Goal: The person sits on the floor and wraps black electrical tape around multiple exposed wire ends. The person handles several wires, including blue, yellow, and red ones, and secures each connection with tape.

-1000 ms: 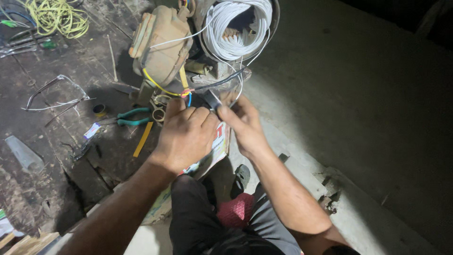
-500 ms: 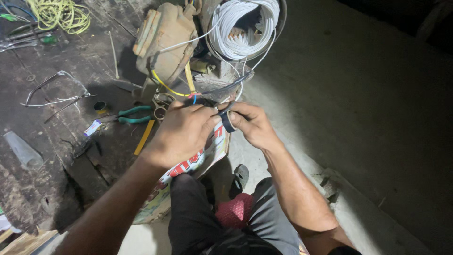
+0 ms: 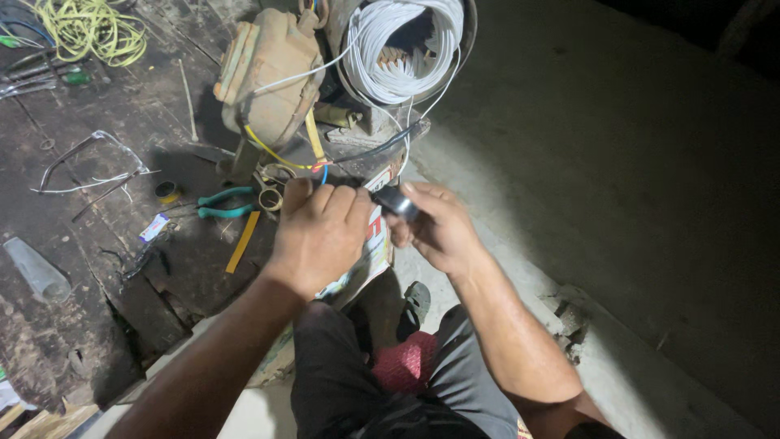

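Note:
My left hand (image 3: pixel 318 234) is closed over a bundle of yellow, red and blue wires (image 3: pixel 313 165) that run down from a beige motor body (image 3: pixel 268 73). My right hand (image 3: pixel 437 226) pinches a roll of black tape (image 3: pixel 396 202) right beside the left fingers, a strip of tape stretching toward the wires. Behind both hands a coil of white cable (image 3: pixel 406 45) sits in a round housing, and one white strand (image 3: pixel 422 114) hangs down toward the hands. A printed sack (image 3: pixel 370 252) lies under my hands.
Green-handled pliers (image 3: pixel 223 205), scissors (image 3: pixel 272 187), a small yellow tape roll (image 3: pixel 167 192) and a yellow strip (image 3: pixel 242 241) lie on the dark worktop to the left. A tangle of yellow wire (image 3: pixel 81 28) is at the far left. A concrete ledge (image 3: pixel 585 325) runs to the right.
The black tape roll has moved right and down, out from between the fingers, and now shows clearly in my right hand. My left hand stays closed on the wires.

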